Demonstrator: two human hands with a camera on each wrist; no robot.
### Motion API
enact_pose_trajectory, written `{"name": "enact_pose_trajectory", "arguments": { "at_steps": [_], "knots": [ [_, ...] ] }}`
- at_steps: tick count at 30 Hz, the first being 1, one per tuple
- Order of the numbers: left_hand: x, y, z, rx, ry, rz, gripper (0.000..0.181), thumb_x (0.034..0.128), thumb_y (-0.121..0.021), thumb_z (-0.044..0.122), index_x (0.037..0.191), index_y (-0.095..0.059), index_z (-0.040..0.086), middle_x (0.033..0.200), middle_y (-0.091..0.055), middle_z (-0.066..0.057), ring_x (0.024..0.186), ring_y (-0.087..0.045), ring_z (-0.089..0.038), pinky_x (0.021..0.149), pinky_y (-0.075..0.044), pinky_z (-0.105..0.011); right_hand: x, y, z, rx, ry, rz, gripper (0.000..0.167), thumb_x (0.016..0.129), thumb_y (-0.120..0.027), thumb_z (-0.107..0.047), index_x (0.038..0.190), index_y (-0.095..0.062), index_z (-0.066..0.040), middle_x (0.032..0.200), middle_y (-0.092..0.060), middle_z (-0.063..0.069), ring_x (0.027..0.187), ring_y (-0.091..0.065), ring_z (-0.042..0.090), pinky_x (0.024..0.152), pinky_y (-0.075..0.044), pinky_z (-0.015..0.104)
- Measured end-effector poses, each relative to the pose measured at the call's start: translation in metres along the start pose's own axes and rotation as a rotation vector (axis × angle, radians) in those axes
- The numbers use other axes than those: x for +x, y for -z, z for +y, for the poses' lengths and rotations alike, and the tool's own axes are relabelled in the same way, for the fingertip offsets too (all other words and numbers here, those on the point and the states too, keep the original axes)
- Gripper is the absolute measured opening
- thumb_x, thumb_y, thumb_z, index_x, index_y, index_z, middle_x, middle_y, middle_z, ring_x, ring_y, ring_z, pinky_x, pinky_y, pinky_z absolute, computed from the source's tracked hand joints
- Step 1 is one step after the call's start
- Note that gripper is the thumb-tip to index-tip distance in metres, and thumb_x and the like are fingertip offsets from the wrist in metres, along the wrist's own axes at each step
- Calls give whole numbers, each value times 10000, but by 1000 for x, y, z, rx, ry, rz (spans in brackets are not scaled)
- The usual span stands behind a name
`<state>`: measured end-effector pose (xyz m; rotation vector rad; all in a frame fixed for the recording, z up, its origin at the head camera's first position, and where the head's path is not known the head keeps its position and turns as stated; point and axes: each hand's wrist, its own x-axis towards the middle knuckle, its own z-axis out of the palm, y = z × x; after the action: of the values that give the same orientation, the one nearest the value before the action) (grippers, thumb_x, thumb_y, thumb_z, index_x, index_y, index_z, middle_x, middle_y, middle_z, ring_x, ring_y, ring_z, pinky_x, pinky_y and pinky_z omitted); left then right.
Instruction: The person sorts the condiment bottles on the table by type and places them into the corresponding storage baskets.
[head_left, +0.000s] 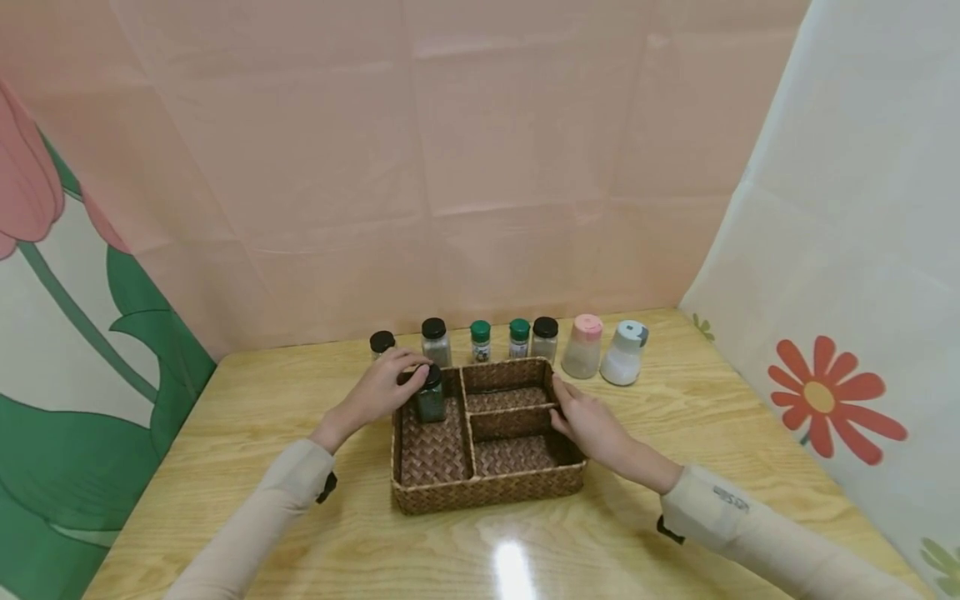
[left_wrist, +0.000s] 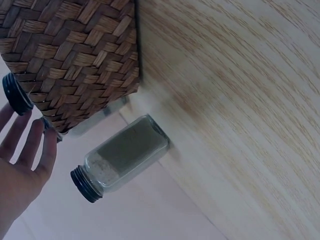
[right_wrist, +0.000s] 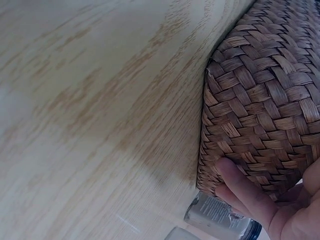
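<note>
I'm pinching a black-capped jar by its top with my left hand, jar upright inside the left compartment of a divided woven basket, my right hand gripping the basket's right wall, basket sitting on the counter

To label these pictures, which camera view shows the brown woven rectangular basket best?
The head view: it shows nearly the whole brown woven rectangular basket and its three compartments. The left wrist and right wrist views each show only part of its outside, close up, without the compartments.
</note>
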<state>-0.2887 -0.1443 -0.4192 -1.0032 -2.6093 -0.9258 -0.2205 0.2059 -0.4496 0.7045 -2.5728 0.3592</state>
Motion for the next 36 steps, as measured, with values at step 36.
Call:
{"name": "enact_pose_trajectory", "arguments": {
  "at_steps": [36],
  "knots": [
    [7, -3, -29, 150, -99, 537, 92, 861, -749, 21, 947, -725, -3, 767, -551, -79, 714, -441, -233, 654, -359, -381, 1, -5, 3, 7, -31, -30, 495, 871, -678, -25, 1297, -519, 172, 1170, -615, 343, 390, -450, 147, 390, -433, 325]
  ]
}}
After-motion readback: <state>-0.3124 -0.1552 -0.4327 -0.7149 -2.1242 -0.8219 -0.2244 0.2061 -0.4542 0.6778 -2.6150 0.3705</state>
